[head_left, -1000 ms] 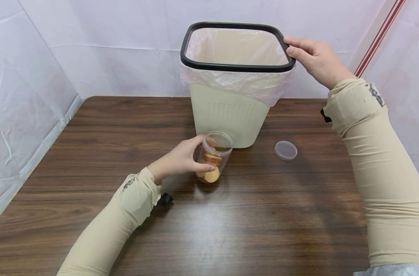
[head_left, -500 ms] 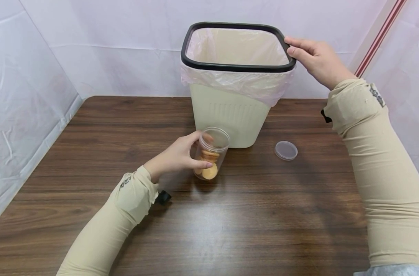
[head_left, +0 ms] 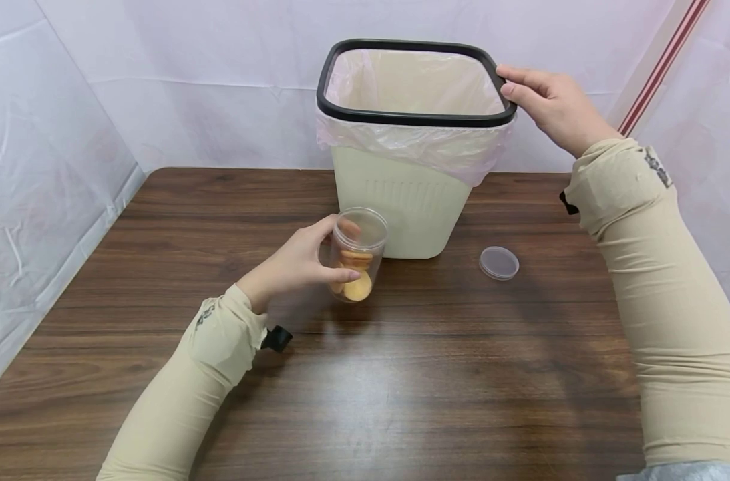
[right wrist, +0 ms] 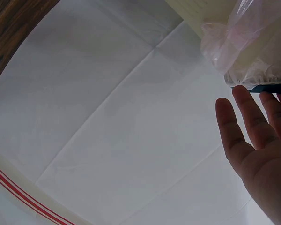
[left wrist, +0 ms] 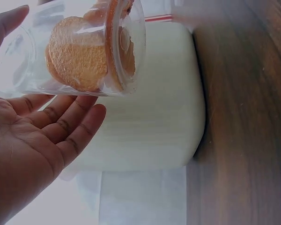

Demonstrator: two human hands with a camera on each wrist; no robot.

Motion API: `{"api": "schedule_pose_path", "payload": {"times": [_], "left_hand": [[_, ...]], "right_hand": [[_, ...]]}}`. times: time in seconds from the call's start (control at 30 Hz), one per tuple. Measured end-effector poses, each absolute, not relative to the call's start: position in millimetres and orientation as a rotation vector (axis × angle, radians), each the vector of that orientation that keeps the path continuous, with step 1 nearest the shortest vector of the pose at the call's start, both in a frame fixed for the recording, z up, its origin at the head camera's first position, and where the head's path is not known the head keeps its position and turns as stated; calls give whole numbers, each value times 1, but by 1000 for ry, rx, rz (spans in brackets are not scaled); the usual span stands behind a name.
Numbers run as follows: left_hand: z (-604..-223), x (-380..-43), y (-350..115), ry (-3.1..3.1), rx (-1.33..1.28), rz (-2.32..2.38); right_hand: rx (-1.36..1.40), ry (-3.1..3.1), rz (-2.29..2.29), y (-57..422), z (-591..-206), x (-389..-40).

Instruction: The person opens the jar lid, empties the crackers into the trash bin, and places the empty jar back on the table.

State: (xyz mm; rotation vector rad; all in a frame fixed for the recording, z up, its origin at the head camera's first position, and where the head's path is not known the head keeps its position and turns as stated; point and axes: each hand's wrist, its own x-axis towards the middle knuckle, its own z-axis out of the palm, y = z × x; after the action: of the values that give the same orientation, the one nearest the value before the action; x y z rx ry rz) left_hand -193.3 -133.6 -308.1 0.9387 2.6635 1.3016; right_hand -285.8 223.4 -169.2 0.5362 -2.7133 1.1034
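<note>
My left hand [head_left: 298, 262] grips a clear plastic jar [head_left: 373, 248] between thumb and fingers, in front of the bin. The jar has no lid on, and several round golden biscuits [head_left: 357, 287] lie inside. In the left wrist view the base of the jar appears raised off the table. My right hand [head_left: 562, 110] rests on the right side of the black rim [head_left: 413, 120] of a cream waste bin [head_left: 401, 194], its fingers fairly straight. A pale pink plastic bag [head_left: 413, 141] lines the bin and hangs over its outside.
A round clear lid [head_left: 499, 262] lies on the dark wooden table [head_left: 461, 374], right of the bin. White sheeting [head_left: 220, 40] hangs behind the table and along both sides. A red-striped strip [head_left: 662, 70] runs down at the right.
The left hand has carried the jar a little to the left and up in the head view, with the biscuits inside. My right hand and the bin stay practically where they were.
</note>
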Motion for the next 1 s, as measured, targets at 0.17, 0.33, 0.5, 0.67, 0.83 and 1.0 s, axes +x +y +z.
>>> {"api": "schedule_pose_path", "payload": {"times": [0.17, 0.33, 0.5, 0.67, 0.83, 1.0], "left_hand": [[-304, -195, -140, 2679, 907, 1325], [-300, -198, -147, 2707, 872, 1334], [-298, -201, -151, 2722, 879, 1366], [-297, -203, -154, 2719, 881, 1369], [-296, -204, -158, 2716, 855, 1379], [-295, -203, -162, 2763, 816, 1346]], "right_hand": [[538, -2710, 1103, 224, -170, -285], [532, -2711, 1082, 224, -169, -284], [514, -2719, 1085, 224, -169, -284], [519, -2714, 1105, 225, -169, -284], [529, -2713, 1095, 225, -169, -284], [533, -2714, 1089, 224, -169, -283]]}}
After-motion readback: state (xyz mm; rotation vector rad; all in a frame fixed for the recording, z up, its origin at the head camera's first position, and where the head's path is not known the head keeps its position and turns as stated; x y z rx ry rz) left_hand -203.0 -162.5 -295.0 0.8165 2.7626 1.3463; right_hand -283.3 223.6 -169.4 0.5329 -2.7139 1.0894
